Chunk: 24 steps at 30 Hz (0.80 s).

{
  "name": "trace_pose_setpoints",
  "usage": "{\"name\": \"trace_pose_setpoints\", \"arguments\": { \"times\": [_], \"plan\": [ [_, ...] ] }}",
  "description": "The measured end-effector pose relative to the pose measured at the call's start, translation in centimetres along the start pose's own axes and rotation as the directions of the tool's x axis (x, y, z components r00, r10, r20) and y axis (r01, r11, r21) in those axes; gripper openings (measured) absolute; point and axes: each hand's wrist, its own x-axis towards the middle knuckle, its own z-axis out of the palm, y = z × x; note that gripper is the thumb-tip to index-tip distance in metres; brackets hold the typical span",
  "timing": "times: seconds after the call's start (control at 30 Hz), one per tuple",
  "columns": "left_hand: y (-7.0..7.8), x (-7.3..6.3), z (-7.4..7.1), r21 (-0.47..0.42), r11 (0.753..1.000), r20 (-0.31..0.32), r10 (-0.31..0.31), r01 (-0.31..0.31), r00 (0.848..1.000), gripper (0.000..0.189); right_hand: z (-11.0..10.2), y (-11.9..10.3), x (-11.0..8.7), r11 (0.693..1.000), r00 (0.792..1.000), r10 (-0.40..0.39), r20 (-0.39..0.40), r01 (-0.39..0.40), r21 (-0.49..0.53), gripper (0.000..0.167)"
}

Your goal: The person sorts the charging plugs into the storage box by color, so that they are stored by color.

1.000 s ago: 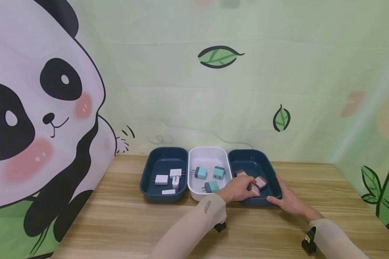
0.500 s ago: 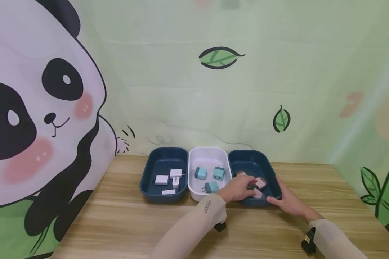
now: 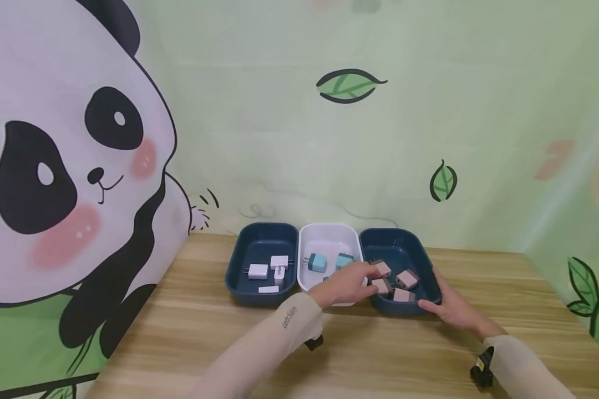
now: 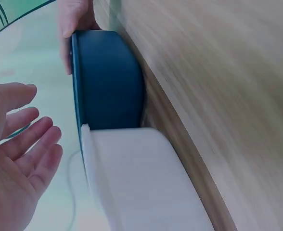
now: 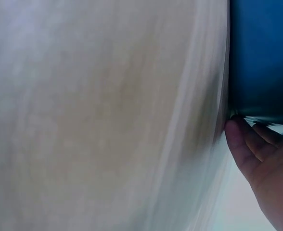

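My left hand (image 3: 348, 282) hovers over the front of the white tray (image 3: 329, 228) and the near left rim of the right dark blue tray (image 3: 394, 244). In the left wrist view its fingers (image 4: 44, 139) are loosely bent and hold nothing. Several pink plug chargers (image 3: 406, 279) lie in that blue tray, one partly behind my fingertips. My right hand (image 3: 451, 305) grips the same tray at its right front corner, thumb in front and fingers along the side. In the right wrist view the right hand (image 5: 271, 163) is against the blue wall.
Teal plug chargers (image 3: 317, 262) lie in the white tray, partly covered by the left hand. To its left, another dark blue tray (image 3: 262, 230) holds several white chargers (image 3: 257, 271). All three trays stand side by side on a wooden table (image 3: 179, 332), before a panda-print backdrop (image 3: 279, 138).
My left hand has drawn back to the left from among the pink chargers, which now show more fully. My right hand stays at the tray's corner. The head view has shifted slightly.
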Motion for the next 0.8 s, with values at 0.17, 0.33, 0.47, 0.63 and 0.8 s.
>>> {"name": "trace_pose_setpoints", "arguments": {
  "times": [0.17,0.33,0.47,0.63,0.8],
  "plan": [
    [-1.1,-2.7,-1.1,0.020,1.000,0.002,0.001,-0.001,1.000,0.033,-0.4,0.3,0.3,1.000,1.000,0.008,0.001,-0.008,-0.007,0.102],
    [-2.3,-5.3,-1.4,0.006,1.000,-0.022,0.013,-0.013,1.000,0.034,-0.5,1.0,0.0,1.000,1.000,0.014,0.002,-0.014,0.019,0.105],
    [-3.0,-7.2,-1.8,-0.002,1.000,-0.042,-0.020,0.020,0.999,0.032,-0.5,1.5,-0.2,0.999,1.000,-0.017,-0.009,0.017,0.048,0.106],
    [-4.1,-8.8,-2.3,-0.037,0.998,-0.058,-0.055,0.053,0.997,0.034,-0.2,1.7,-0.5,0.999,0.999,-0.022,-0.043,0.024,0.032,0.109],
    [-4.9,-10.6,-2.6,-0.081,0.991,-0.075,-0.111,0.105,0.991,0.033,-0.3,0.9,-1.2,1.000,0.998,0.012,-0.055,-0.012,-0.008,0.111]
  ]
}}
